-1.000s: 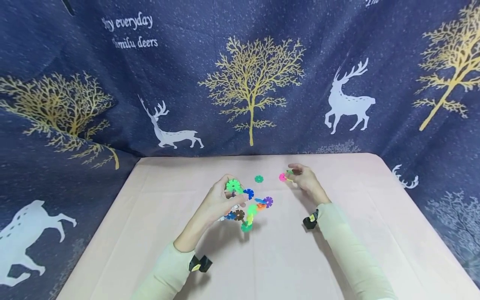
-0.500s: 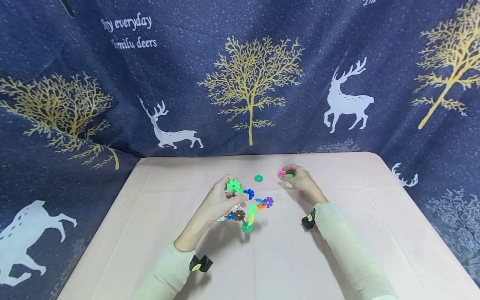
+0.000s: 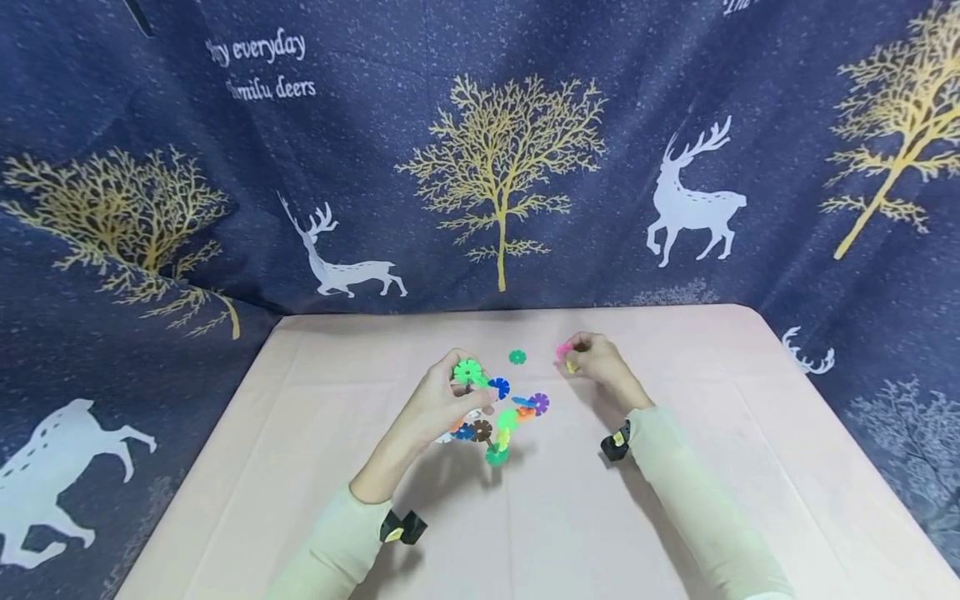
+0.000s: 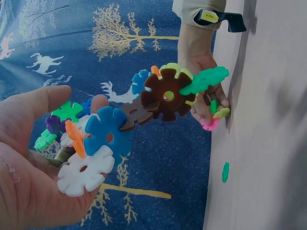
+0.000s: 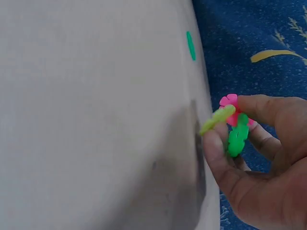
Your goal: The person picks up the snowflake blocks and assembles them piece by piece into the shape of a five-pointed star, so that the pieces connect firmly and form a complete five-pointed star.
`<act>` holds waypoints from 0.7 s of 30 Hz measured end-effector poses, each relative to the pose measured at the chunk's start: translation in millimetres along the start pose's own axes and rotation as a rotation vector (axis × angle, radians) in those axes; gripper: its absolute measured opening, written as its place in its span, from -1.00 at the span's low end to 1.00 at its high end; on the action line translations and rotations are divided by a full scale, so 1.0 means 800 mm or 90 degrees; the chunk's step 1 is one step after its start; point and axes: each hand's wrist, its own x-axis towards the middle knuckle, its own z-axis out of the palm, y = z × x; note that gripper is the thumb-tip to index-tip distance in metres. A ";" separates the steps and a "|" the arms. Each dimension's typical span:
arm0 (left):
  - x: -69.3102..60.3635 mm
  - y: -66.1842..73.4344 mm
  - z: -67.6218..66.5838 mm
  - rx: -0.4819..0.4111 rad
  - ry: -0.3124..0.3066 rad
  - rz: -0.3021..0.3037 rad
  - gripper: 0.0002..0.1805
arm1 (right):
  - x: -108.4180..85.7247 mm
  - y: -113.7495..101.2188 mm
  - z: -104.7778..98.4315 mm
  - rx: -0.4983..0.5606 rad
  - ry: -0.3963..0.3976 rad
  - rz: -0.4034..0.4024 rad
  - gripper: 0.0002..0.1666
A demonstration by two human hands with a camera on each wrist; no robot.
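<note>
My left hand (image 3: 442, 404) grips a chain of joined plastic flower-shaped discs. In the left wrist view its white disc (image 4: 85, 171), blue disc (image 4: 106, 134) and brown disc (image 4: 168, 96) show, with a green disc (image 4: 206, 80) beyond. A purple disc (image 3: 538, 404) ends the chain's right side in the head view. Over the far right of the table, my right hand (image 3: 600, 360) pinches a small cluster: a pink disc (image 5: 229, 103), a yellow disc (image 5: 218, 119) and a green disc (image 5: 237, 139). The yellow disc lies between thumb and fingers; how the three join is partly hidden.
A single teal-green disc (image 3: 517, 357) lies on the pale pink tablecloth (image 3: 570, 517), between the hands and farther back. Behind the table's far edge hangs a dark blue curtain (image 3: 600, 275) printed with deer and trees.
My right hand has shifted slightly left and turned its cluster, so the green disc no longer shows in the head view. My left hand and the chain stay nearly still.
</note>
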 end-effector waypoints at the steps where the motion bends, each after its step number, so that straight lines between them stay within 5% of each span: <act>1: 0.000 0.000 0.001 -0.003 -0.002 0.005 -0.56 | -0.002 -0.002 0.000 0.015 -0.006 0.004 -0.81; 21: 0.002 0.004 0.013 0.008 0.033 0.056 -0.64 | -0.054 -0.055 0.004 0.105 -0.033 -0.123 -0.76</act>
